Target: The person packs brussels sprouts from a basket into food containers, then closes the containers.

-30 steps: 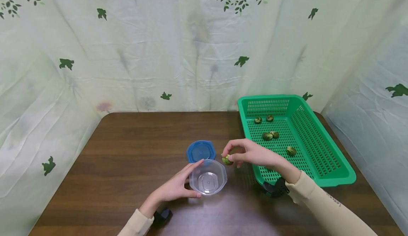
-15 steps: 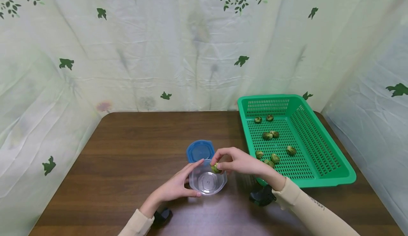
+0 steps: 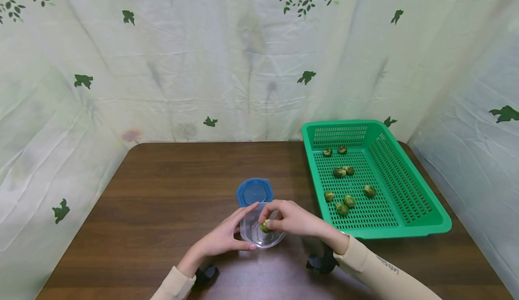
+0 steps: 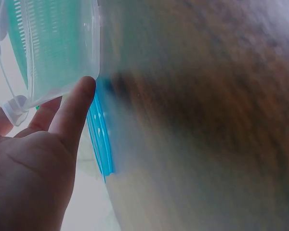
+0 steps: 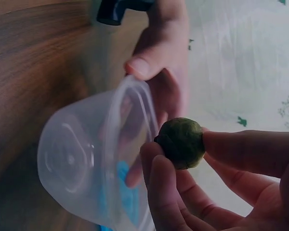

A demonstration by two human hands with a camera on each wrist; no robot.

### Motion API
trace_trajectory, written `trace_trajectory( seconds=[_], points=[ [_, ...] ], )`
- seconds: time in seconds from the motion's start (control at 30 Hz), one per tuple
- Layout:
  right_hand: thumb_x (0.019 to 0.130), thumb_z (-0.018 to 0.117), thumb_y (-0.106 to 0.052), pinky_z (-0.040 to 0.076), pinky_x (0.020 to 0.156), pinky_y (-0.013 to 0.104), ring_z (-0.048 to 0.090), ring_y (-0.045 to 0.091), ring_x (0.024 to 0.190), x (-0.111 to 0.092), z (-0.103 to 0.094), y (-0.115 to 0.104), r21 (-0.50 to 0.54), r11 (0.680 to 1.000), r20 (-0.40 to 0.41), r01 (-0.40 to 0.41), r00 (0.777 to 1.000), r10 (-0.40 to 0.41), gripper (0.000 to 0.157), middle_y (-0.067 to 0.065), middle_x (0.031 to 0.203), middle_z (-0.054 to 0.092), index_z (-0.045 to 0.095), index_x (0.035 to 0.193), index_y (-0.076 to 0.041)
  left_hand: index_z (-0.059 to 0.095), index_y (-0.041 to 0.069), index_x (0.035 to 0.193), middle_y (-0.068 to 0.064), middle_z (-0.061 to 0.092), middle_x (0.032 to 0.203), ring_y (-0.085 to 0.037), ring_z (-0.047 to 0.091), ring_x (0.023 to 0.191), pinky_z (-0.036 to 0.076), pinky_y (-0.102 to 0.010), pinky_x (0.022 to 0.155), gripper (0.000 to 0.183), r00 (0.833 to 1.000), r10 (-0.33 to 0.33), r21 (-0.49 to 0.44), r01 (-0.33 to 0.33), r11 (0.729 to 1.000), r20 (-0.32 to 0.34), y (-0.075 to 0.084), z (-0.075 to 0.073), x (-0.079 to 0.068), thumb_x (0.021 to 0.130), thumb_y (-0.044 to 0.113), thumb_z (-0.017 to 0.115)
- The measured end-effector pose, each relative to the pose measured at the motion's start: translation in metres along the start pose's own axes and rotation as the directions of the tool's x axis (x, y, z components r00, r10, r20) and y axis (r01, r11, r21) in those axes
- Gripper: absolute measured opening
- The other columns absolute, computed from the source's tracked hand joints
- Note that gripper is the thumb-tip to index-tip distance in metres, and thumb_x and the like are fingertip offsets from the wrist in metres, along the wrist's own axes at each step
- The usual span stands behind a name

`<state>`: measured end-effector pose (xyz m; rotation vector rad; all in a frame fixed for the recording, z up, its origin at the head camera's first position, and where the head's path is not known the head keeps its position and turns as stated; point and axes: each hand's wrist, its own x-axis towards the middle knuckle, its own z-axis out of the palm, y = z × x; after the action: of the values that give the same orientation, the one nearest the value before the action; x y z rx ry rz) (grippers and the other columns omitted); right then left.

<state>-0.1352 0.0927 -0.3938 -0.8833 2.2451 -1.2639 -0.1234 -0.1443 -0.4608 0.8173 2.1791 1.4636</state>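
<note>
A Brussels sprout is pinched between the thumb and fingertips of my right hand, over the open clear plastic container. In the right wrist view the sprout sits just outside the container's rim plane, and nothing is visible inside the container. My left hand holds the container's left side, thumb at the near rim and fingers along the far side. The left wrist view has this hand against the clear wall. Just behind the container lies a blue lid.
A green perforated basket stands at the table's right, with several Brussels sprouts spread over its floor. The brown wooden table meets a white leaf-patterned curtain at the back.
My right hand has carried the sprout left and toward me, from beside the basket to over the container. The left hand and container have stayed in place.
</note>
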Motion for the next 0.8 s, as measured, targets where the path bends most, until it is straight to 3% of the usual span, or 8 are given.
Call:
trace_trajectory(
  seconds=[0.2, 0.5, 0.8],
  points=[
    [0.086, 0.063, -0.001, 0.045, 0.062, 0.021, 0.051, 0.009, 0.067, 0.005, 0.012, 0.008, -0.136, 0.989, -0.032, 0.063, 0.997, -0.068, 0.013, -0.007, 0.084, 0.060, 0.067, 0.090, -0.012, 0.023, 0.015, 0.153, -0.009, 0.025, 0.151, -0.028, 0.030, 0.134, 0.041, -0.041, 0.100, 0.090, 1.000, 0.017, -0.008, -0.017, 1.000, 0.002, -0.002, 0.000, 0.000, 0.082, 0.021, 0.078],
    [0.085, 0.063, -0.001, 0.047, 0.069, 0.022, 0.054, 0.014, 0.081, 0.011, 0.022, 0.009, -0.172, 0.983, -0.028, 0.057, 0.998, -0.063, 0.014, -0.004, 0.090, 0.059, 0.068, 0.088, -0.014, 0.024, 0.019, 0.153, -0.010, 0.027, 0.150, -0.027, 0.032, 0.133, 0.041, -0.034, 0.099, 0.090, 1.000, 0.014, -0.010, -0.014, 1.000, -0.002, -0.003, 0.001, 0.000, 0.081, 0.022, 0.079],
    [0.082, 0.065, 0.001, 0.041, 0.069, 0.023, 0.054, 0.020, 0.081, 0.019, 0.030, 0.010, -0.267, 0.962, -0.051, 0.052, 0.996, -0.068, 0.014, -0.008, 0.083, 0.063, 0.068, 0.086, -0.012, 0.023, 0.015, 0.153, -0.013, 0.028, 0.149, -0.027, 0.033, 0.133, 0.041, -0.034, 0.099, 0.091, 1.000, 0.029, -0.012, -0.029, 1.000, -0.001, -0.003, 0.000, 0.001, 0.081, 0.021, 0.079]
  ],
)
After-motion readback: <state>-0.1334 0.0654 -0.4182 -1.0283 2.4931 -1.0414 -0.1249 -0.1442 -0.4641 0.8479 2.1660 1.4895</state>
